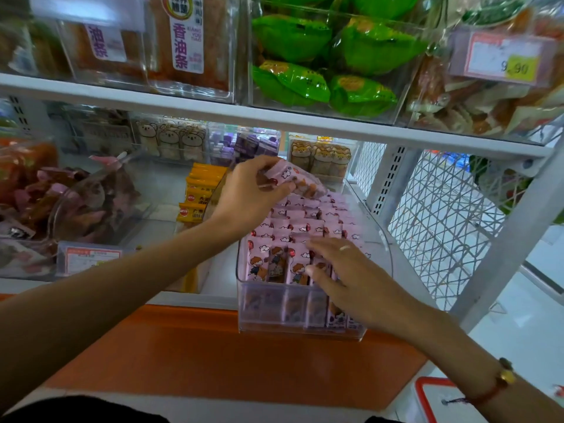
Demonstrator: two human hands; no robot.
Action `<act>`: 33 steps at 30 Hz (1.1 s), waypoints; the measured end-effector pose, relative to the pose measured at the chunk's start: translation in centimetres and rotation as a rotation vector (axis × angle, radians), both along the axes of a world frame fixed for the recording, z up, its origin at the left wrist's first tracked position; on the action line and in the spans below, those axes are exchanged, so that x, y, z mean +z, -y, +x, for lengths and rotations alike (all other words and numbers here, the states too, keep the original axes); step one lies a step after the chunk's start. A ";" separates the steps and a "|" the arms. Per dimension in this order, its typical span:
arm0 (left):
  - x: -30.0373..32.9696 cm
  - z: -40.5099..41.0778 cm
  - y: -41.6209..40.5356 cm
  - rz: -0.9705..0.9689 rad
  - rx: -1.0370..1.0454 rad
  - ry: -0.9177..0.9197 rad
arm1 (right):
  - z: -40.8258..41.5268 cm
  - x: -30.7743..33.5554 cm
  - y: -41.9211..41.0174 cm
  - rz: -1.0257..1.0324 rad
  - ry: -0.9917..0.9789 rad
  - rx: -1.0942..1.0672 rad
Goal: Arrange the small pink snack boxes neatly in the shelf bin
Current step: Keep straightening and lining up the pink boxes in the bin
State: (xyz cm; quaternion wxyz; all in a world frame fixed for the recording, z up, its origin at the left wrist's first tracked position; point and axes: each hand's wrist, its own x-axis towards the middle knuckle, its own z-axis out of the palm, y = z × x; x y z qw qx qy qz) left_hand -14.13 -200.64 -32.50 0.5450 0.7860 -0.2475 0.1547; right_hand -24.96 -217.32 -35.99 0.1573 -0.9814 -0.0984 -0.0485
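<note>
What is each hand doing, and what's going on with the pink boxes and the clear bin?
Left hand: raised over the back of the bin, gripping a few pink boxes.
Held pink boxes: lifted, tilted, not yet in a row.
Right hand: fingers straight, resting on the front boxes.
Pink boxes in the bin: standing upright in packed rows.
Clear bin: on the shelf, almost full.

The bin point(308, 315) is clear glossy plastic, pink snack boxes point(305, 221) look like smooth shiny film, shelf point(213, 111) is matt white painted metal, green packs point(305, 56) crinkly foil-ish.
</note>
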 end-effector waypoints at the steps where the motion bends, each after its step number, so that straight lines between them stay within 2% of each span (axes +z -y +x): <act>1: 0.1 0.4 0.5 0.055 -0.023 -0.011 | 0.0 -0.1 0.1 -0.031 -0.009 -0.002; 4: 0.0 1.1 1.5 0.229 -0.064 0.016 | 0.1 -0.1 0.2 -0.039 0.022 -0.011; 10: 1.2 1.6 0.7 0.502 -0.039 0.232 | 0.4 -0.2 0.6 -0.019 0.083 0.011; 12: 1.7 2.0 0.2 0.506 -0.047 0.226 | 1.3 0.2 0.7 0.005 0.171 0.001; 15: 1.9 2.4 -0.1 0.396 -0.028 0.147 | 3.5 0.8 0.8 -0.118 0.263 -0.037; 19: 1.6 2.6 -0.4 0.267 -0.026 0.073 | 5.9 0.8 0.7 -0.304 0.134 -0.069; 22: 1.6 2.9 -0.4 0.243 -0.054 0.037 | 5.9 0.8 0.8 -0.315 0.083 -0.060; 27: 2.1 3.1 0.0 0.345 -0.144 0.021 | 4.8 0.6 1.2 -0.304 0.164 -0.029; 33: 3.6 3.3 1.3 0.599 -0.198 0.068 | 4.2 0.7 1.0 -0.289 0.210 -0.015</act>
